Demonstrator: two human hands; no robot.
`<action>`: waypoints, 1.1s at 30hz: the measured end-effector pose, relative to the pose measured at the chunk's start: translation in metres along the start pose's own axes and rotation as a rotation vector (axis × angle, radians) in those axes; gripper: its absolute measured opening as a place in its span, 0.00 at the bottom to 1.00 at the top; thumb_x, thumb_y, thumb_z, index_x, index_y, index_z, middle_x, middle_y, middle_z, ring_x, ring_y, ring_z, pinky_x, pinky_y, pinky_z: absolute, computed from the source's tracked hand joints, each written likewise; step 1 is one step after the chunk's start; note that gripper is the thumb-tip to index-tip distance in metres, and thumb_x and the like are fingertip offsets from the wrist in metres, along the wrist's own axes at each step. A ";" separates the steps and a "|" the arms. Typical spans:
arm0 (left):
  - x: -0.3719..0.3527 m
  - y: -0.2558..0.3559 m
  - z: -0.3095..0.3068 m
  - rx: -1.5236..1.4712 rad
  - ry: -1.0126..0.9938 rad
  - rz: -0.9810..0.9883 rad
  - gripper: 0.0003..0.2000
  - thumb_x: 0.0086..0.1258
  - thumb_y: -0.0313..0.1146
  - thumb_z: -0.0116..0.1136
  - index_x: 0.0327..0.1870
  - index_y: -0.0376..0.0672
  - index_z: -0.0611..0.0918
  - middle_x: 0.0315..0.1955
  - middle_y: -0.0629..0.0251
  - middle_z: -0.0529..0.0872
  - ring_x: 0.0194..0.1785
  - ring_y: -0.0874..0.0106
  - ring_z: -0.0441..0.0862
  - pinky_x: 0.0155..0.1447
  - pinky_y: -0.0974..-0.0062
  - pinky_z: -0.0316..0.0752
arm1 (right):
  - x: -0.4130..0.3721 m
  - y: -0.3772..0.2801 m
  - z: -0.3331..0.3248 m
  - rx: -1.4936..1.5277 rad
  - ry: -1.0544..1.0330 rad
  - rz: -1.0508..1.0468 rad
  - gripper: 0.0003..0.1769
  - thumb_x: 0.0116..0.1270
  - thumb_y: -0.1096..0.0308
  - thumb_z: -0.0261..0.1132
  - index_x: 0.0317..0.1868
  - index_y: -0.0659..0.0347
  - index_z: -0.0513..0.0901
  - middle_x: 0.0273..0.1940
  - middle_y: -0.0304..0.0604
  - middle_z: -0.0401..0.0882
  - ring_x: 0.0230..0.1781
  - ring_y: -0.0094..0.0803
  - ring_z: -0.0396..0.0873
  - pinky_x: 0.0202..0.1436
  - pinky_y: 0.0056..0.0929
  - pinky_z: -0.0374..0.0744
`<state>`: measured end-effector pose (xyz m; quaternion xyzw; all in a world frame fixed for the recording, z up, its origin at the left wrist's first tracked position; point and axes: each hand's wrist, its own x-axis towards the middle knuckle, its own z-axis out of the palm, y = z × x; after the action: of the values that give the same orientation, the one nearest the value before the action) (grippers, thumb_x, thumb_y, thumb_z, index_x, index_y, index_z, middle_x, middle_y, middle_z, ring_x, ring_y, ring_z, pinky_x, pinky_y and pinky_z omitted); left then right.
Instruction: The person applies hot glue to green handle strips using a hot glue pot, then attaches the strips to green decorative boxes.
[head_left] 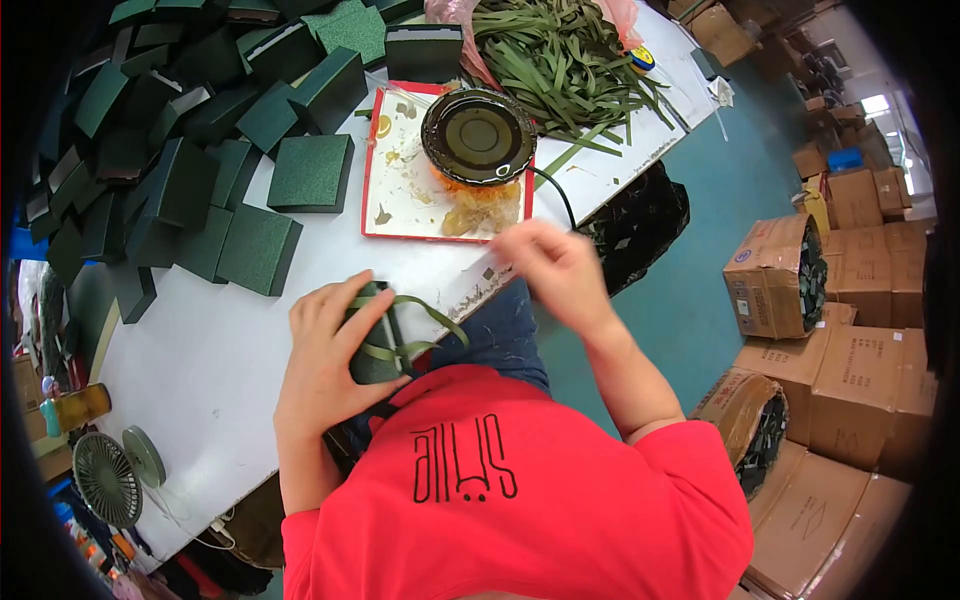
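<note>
Nearest, the left hand (325,345) grasps a dark green box (376,371), fingers over the far part and thumb along the near part, by the edge of the white surface (210,385); a firm but light hold should serve best here, steadying the box without denting its walls. An olive ribbon (430,309) lies across the box and curls out from under the fingers toward the right, its loops loose, so it would pay to smooth them flat and free of twists before pressing them down. The right hand (560,270) is raised to the right of the box, fingers curled in toward the thumb; it is blurred, and I cannot tell whether it pinches anything. Just beyond it lies a red-rimmed tray (367,190) bearing a round dark pot (479,137) with amber residue (480,213) beside it; the pot may be hot, so wrist and ribbon are best passed clear. Farther out, past the pot, rises a heap of olive strips (555,65), while more green boxes (310,173) crowd beyond the left hand.
</note>
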<state>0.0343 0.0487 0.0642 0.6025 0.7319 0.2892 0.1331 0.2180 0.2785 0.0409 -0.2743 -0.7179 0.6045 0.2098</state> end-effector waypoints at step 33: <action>-0.009 -0.078 -0.012 0.392 0.294 -0.409 0.37 0.61 0.40 0.70 0.73 0.45 0.69 0.76 0.53 0.62 0.79 0.49 0.54 0.77 0.50 0.52 | 0.095 0.053 -0.098 -0.286 0.617 -0.234 0.09 0.71 0.68 0.67 0.44 0.67 0.86 0.34 0.37 0.87 0.28 0.17 0.78 0.33 0.19 0.76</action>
<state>-0.0327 0.0290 0.0274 0.4086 0.8911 0.1940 -0.0374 0.2155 0.4200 0.0041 -0.3863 -0.7247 0.3585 0.4438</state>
